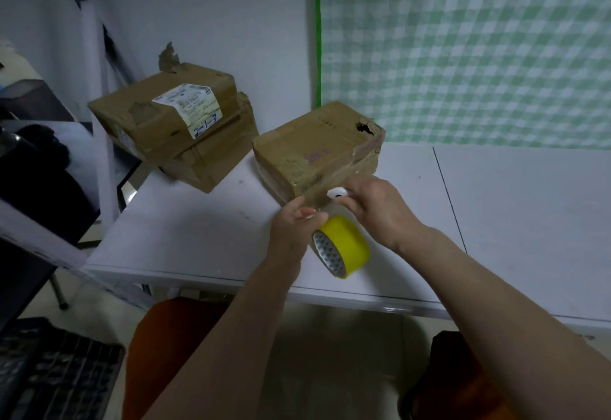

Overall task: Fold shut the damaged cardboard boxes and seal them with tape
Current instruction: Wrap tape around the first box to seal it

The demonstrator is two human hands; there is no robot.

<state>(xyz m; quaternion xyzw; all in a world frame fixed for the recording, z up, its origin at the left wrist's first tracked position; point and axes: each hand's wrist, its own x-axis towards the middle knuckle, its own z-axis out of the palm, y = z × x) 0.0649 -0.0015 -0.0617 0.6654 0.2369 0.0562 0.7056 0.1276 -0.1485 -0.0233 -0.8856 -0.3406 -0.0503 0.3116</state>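
A worn cardboard box with a torn hole at its far right corner lies on the white table. A strip of clear tape runs from its near edge to a yellow tape roll hanging just in front. My left hand grips the roll from the left. My right hand holds a small white object against the tape at the box's near corner. Two more battered boxes are stacked at the table's far left, the top one bearing a white label.
A green checked cloth hangs on the wall behind the table. A dark crate sits on the floor at lower left. A seam divides the tabletop to the right of my hands.
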